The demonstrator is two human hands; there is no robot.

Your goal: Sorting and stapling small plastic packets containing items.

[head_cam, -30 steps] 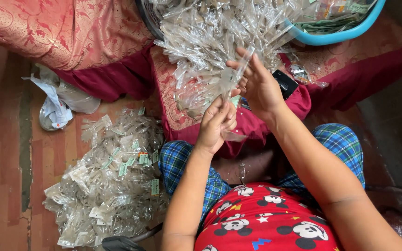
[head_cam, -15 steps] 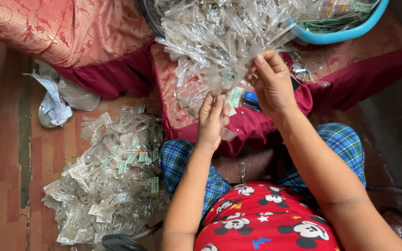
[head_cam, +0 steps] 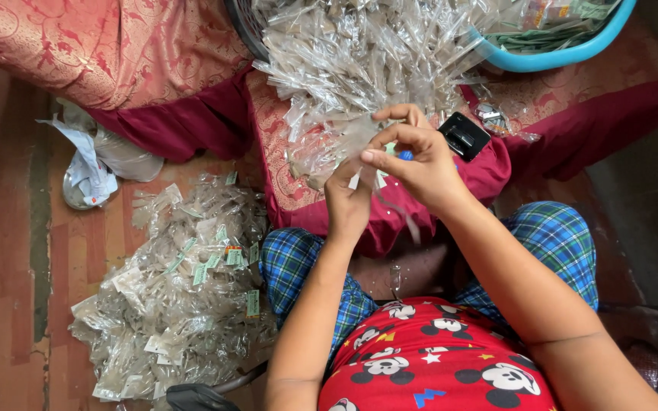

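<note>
Clear plastic sachet (head_cam: 367, 164) pinched between both hands (head_cam: 386, 179) below the sachet heap (head_cam: 367, 61); advise gripping edges squarely, avoiding creases.

A heap of clear plastic packets with small green labels (head_cam: 180, 304) lies on the reddish tiled floor (head_cam: 1, 289). Near it, by the edge of a red and gold patterned cloth (head_cam: 116, 53), sits a round metal dish (head_cam: 78, 194) with crumpled white plastic (head_cam: 89, 164) on it. A turquoise plastic basin (head_cam: 554, 53) stands at the top right. A small black rectangular device (head_cam: 464, 135) rests on the maroon cushion (head_cam: 573, 114).
</note>
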